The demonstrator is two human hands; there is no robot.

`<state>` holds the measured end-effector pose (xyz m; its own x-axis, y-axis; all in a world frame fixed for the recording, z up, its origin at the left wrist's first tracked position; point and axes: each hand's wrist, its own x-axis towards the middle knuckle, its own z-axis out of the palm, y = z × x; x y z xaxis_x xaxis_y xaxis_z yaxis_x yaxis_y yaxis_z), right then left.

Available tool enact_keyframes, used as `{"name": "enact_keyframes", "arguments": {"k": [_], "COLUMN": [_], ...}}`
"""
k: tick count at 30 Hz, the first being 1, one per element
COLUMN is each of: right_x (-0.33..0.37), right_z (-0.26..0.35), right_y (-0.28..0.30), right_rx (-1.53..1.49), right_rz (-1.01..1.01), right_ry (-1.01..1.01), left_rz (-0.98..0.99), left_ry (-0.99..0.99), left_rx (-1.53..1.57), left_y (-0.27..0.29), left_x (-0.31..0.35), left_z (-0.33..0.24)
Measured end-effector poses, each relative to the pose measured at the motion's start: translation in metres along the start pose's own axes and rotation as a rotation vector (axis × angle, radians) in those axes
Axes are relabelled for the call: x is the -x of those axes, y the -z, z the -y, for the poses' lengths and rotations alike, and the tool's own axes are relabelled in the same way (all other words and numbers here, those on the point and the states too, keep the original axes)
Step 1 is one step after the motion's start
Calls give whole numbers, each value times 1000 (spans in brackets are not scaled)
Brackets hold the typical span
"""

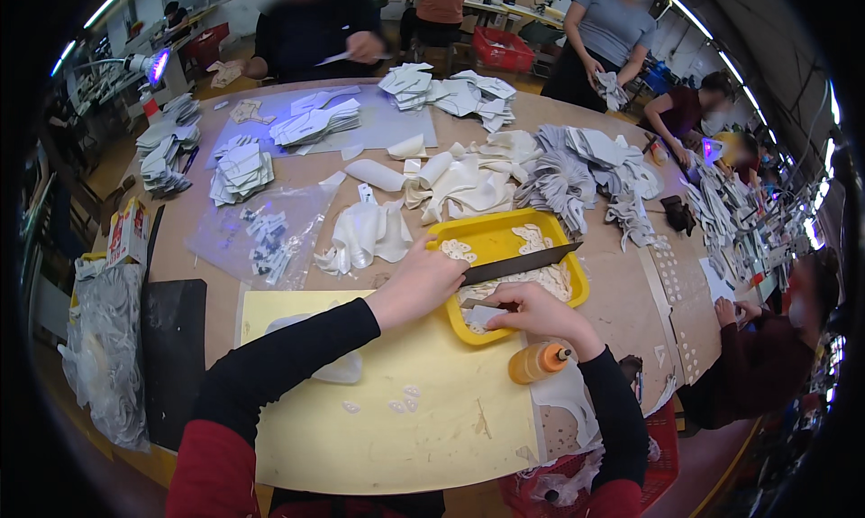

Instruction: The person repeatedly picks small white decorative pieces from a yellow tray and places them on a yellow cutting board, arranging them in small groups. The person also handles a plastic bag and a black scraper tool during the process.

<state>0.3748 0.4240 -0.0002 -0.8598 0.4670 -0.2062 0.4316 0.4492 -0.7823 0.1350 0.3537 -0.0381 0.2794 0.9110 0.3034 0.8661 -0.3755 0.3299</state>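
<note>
A yellow plastic tray (pixel 582 295) holds many small cream cut pieces (pixel 541 282) with scalloped shapes. Across it slants a long dark flat strip (pixel 523 266), its far end over the right rim. My left hand (pixel 425 273) is closed round the strip's near end at the tray's left side. Low at the tray's front left, my right hand (pixel 539 315) pinches a small pale grey flat piece (pixel 484 315) over the cut pieces. A few loose cut pieces (pixel 410 398) lie on the yellow sheet (pixel 378 446) in front of me.
An orange squeeze bottle (pixel 539 363) stands by my right wrist. White fabric pieces (pixel 468 189) and grey stacks (pixel 559 180) lie beyond the tray. Clear plastic with small pieces (pixel 266 239) is at left, near a black board (pixel 173 360). Other people work around the table.
</note>
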Motion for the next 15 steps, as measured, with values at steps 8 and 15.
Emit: {"name": "enact_keyframes", "arguments": {"k": [8, 15], "right_x": [14, 61], "right_z": [-33, -43], "right_y": [8, 24], "right_rx": [-271, -510], "right_rz": [-221, -560], "right_ry": [-113, -77], "left_rz": [-118, -1], "left_ry": [1, 12], "left_rx": [-6, -4], "left_y": [-8, -2], "left_x": [-8, -3], "left_z": [15, 5]}}
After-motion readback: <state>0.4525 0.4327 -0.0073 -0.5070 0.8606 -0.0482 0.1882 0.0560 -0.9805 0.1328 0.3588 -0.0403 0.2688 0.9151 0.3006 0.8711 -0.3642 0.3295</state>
